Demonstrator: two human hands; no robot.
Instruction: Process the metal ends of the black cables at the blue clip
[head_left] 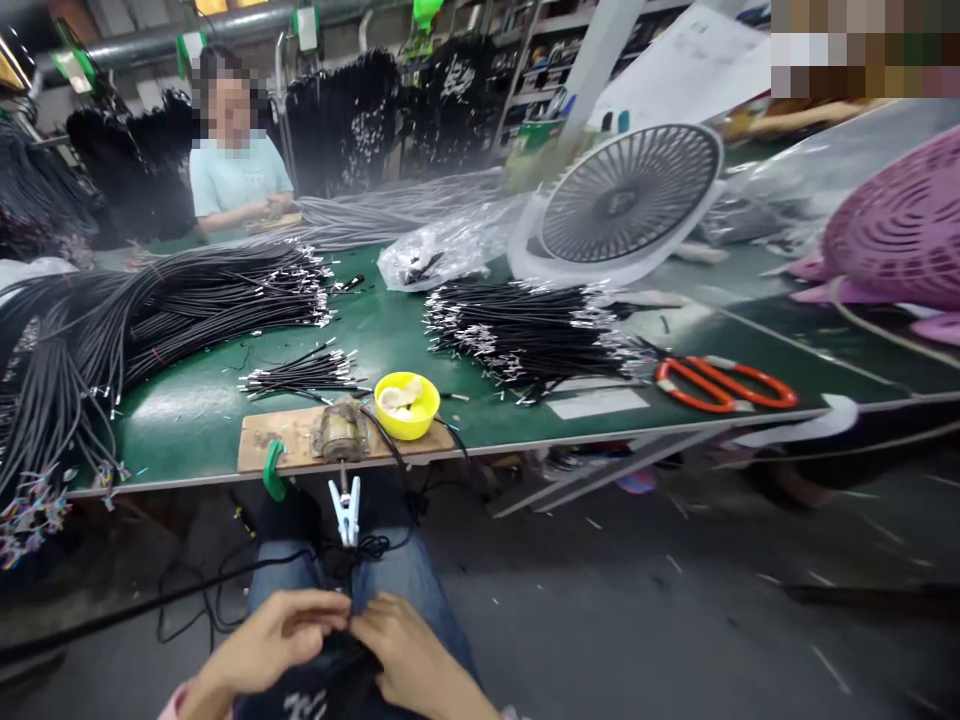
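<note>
My left hand (274, 635) and my right hand (405, 645) meet over my lap, fingertips almost touching. Both sets of fingers are bent inward; whatever lies between them is dark and cannot be made out. Just beyond them, a light-blue clothespin (346, 512) hangs on the shaft of a small motor (341, 432). The motor sits on a wooden board (289, 440) at the table edge, with a green clamp (274, 470) at its left. Beside the motor stands a yellow bowl (420, 425) with something pale inside. A black cable (187, 597) crosses from the left towards my lap.
Bundles of black cables (187, 300) cover the table's left. A small bunch of short cables (300, 375) and a larger pile (525, 335) lie mid-table. Orange-handled scissors (724, 385), a fan (630, 195) and a pink basket (900, 225) are rightward. A person (238, 185) sits opposite.
</note>
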